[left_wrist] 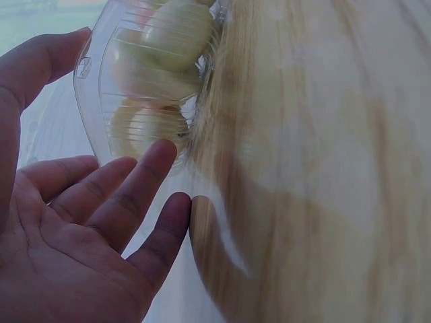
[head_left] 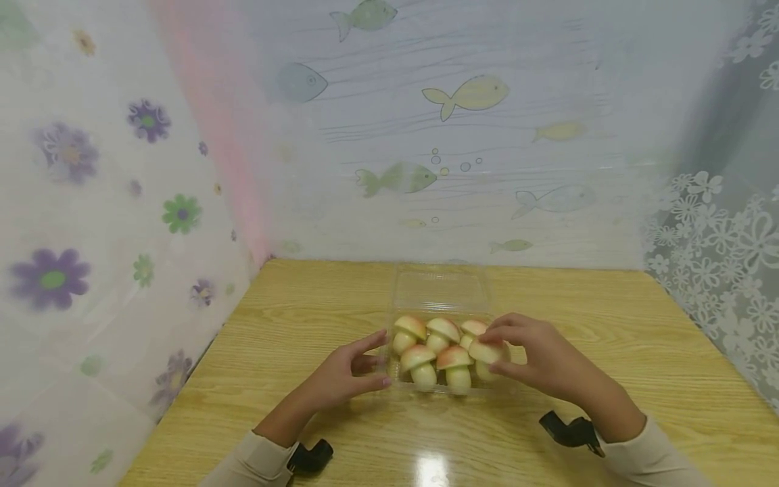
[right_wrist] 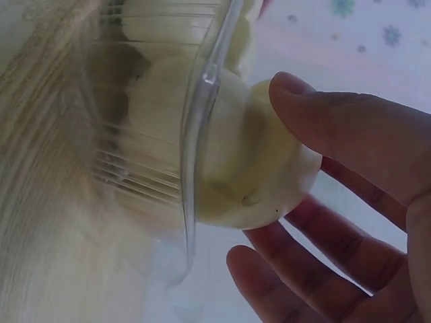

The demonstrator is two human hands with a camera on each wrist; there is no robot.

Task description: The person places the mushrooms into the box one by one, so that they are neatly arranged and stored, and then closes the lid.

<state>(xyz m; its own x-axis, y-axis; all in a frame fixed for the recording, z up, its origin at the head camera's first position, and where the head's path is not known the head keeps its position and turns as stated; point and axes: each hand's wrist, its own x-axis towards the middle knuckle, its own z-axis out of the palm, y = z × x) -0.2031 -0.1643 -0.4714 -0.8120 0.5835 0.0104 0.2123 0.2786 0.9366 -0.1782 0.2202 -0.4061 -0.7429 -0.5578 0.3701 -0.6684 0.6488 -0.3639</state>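
Note:
A clear plastic box (head_left: 398, 387) with its lid (head_left: 441, 291) folded back holds several mushroom-shaped pieces (head_left: 409, 328), cream with reddish caps. My right hand (head_left: 541, 355) grips the piece at the front right (head_left: 489, 353), thumb on one side and fingers on the other. In the right wrist view this piece (right_wrist: 269, 182) rises above the box's rim (right_wrist: 195, 134). At the left end of the box, my left hand (head_left: 341, 372) has its fingers spread. The left wrist view shows its thumb (left_wrist: 57, 57) at the rim and fairly straight fingers (left_wrist: 131, 202) beside the wall.
The box stands on a wood-grain table (head_left: 292, 325). Behind it hangs a sheet printed with fish (head_left: 468, 95), with a flower-patterned sheet (head_left: 122, 270) to the left and a lace-like floral one (head_left: 718, 250) to the right. Black wrist mounts (head_left: 310, 458) sit at both cuffs.

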